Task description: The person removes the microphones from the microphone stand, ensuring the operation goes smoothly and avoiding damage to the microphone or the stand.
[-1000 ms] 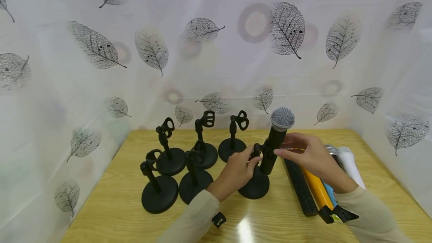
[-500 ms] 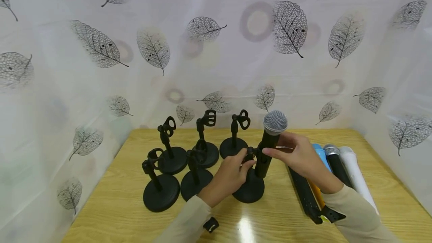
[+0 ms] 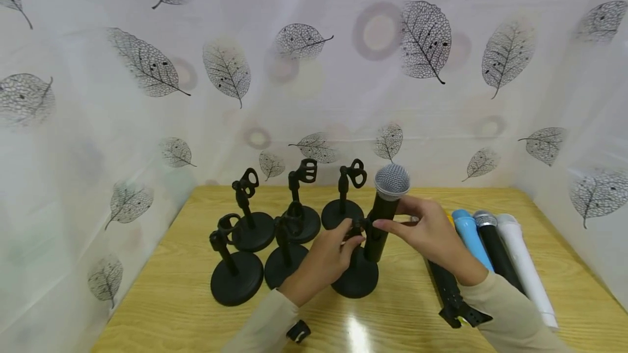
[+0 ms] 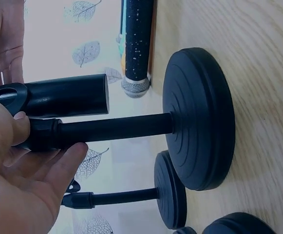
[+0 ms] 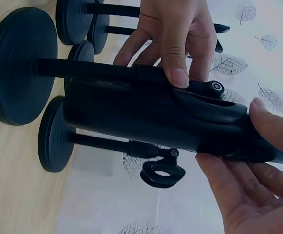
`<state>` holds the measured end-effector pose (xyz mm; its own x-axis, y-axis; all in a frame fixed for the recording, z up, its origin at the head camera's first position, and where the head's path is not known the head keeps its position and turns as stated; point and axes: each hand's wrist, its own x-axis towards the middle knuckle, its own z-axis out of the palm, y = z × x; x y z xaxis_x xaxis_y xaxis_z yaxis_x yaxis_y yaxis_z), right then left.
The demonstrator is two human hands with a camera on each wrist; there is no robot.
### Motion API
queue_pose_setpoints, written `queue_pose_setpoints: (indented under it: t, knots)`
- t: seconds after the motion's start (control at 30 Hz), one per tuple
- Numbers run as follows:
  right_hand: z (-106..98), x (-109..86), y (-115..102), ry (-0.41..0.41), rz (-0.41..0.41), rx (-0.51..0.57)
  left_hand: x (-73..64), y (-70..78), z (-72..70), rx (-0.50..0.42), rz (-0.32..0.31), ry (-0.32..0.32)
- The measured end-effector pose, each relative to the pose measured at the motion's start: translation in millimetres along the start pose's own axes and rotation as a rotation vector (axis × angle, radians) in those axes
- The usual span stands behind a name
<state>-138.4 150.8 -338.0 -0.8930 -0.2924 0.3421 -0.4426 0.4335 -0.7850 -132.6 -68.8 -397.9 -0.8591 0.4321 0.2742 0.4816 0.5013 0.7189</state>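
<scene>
A black microphone (image 3: 383, 207) with a silver mesh head sits in the clip of a black desk stand (image 3: 355, 281), tilted slightly from upright. My left hand (image 3: 321, 259) grips the stand's neck just below the clip, with the thumb and fingers wrapped round it in the left wrist view. On the other side, my right hand (image 3: 433, 239) holds the microphone's handle by the clip, thumb on one side and fingers on the other, as the right wrist view shows. Whether the stand's round base touches the table is hard to tell.
Several black stands with bare clips, one a front-left stand (image 3: 236, 278), occupy the table's left half. On the right lie a speckled black microphone (image 4: 139, 41), a blue microphone (image 3: 471, 236), a black one (image 3: 500, 252) and a white one (image 3: 525, 266). A leaf-print curtain (image 3: 343, 97) hangs behind.
Both hands, with the microphone and its stand between them, have shifted left and a little nearer. More of the blue, black and white microphones shows beside the right arm.
</scene>
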Motion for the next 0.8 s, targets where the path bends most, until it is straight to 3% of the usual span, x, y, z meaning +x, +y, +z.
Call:
queue_pose_setpoints:
  t: [0.23, 0.47, 0.8]
  knots:
    - [8, -0.9, -4, 0.049, -0.007, 0.021, -4.6, -5.2, -1.3, -0.03, 0.024, 0.026]
    - [12, -2.6, -9, 0.087, 0.011, -0.038, -7.7, -8.3, 0.6, -0.069, 0.045, 0.04]
    - [13, 0.1, -11, 0.103, -0.007, -0.055, -7.8, -9.4, 0.7, -0.056, 0.055, 0.06]
